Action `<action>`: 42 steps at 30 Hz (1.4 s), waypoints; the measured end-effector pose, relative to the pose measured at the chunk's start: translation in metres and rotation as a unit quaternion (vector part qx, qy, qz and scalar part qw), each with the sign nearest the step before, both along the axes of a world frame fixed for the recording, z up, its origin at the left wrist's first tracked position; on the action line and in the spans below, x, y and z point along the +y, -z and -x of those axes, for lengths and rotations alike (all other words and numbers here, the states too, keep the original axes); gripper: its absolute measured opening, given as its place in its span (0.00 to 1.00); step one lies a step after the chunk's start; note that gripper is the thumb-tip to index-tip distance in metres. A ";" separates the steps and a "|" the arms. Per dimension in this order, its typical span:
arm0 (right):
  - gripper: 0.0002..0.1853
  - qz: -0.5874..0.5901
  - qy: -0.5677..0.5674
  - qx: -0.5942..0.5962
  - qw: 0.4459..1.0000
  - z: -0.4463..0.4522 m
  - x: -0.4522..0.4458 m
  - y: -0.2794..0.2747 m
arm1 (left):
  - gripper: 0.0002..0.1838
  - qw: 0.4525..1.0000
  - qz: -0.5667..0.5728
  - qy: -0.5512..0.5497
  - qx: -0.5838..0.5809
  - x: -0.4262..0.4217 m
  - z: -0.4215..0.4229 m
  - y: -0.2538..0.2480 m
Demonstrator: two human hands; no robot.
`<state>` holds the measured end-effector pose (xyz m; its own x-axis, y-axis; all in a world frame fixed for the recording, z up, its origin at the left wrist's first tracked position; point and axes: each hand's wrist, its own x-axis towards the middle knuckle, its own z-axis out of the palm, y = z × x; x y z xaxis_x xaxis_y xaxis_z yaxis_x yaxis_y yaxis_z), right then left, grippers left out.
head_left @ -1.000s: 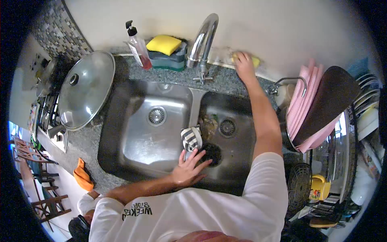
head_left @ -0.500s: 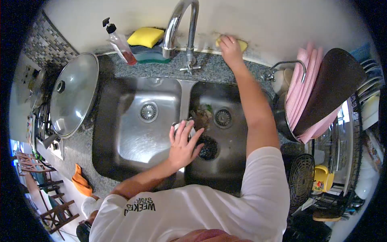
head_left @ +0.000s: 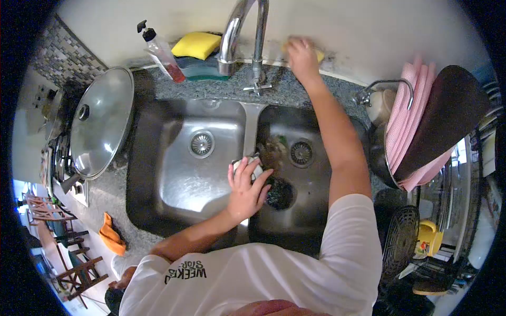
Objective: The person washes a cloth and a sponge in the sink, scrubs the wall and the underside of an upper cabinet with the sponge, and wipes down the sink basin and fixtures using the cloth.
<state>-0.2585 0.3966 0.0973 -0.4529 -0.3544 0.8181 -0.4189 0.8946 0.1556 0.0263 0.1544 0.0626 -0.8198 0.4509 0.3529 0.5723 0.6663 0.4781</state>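
Note:
My right hand [head_left: 303, 61] presses a yellow sponge [head_left: 319, 55] to the wall behind the sink, at a dark stained strip. Its fingers cover most of the sponge. Over the divider of the double steel sink [head_left: 182, 181], my left hand [head_left: 245, 192] lies with its fingers stretched out on a small white object [head_left: 252, 166] with a dark edge, mostly hidden beneath it. Beside that hand, a round black thing [head_left: 279, 193] sits in the right basin, near brownish and green scraps [head_left: 273, 150] and the drain [head_left: 301, 152].
The curved chrome faucet [head_left: 232, 39] rises between my hands. Behind the left basin stand a soap bottle [head_left: 164, 58] and another yellow sponge [head_left: 196, 46]. A glass lid [head_left: 103, 124] leans at left, above an orange cloth [head_left: 111, 234]. Pink cloths [head_left: 405, 129] and a dish rack crowd the right.
The whole view has shifted slightly, moving the scene rightward. My right hand is still on the sponge at the wall, covering a little more of it. My left hand stays over the divider.

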 end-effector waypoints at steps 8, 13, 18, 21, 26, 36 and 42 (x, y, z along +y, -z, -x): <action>0.09 -0.016 -0.032 -0.005 0.999 0.005 0.003 0.017 | 0.24 1.000 0.015 0.000 0.013 -0.001 0.001 0.002; 0.09 0.029 -0.038 0.040 0.998 0.001 -0.002 -0.023 | 0.24 1.000 0.005 -0.003 0.002 0.002 0.001 0.003; 0.07 0.132 0.086 -0.018 0.987 -0.023 0.051 0.031 | 0.24 1.000 -0.011 -0.005 -0.006 -0.001 0.003 0.004; 0.05 0.302 0.120 0.014 0.946 -0.011 0.021 0.032 | 0.23 0.999 -0.032 -0.012 -0.007 0.000 0.005 0.004; 0.04 0.189 0.029 0.053 0.980 0.004 -0.012 0.017 | 0.24 1.000 -0.016 -0.007 -0.005 0.000 0.004 0.003; 0.06 0.491 0.141 0.146 0.847 -0.001 -0.008 0.026 | 0.22 1.000 -0.010 -0.004 -0.004 0.003 0.005 0.004; 0.04 0.748 0.129 0.167 0.629 0.012 0.028 0.021 | 0.23 1.000 -0.012 0.004 -0.007 0.004 0.007 0.000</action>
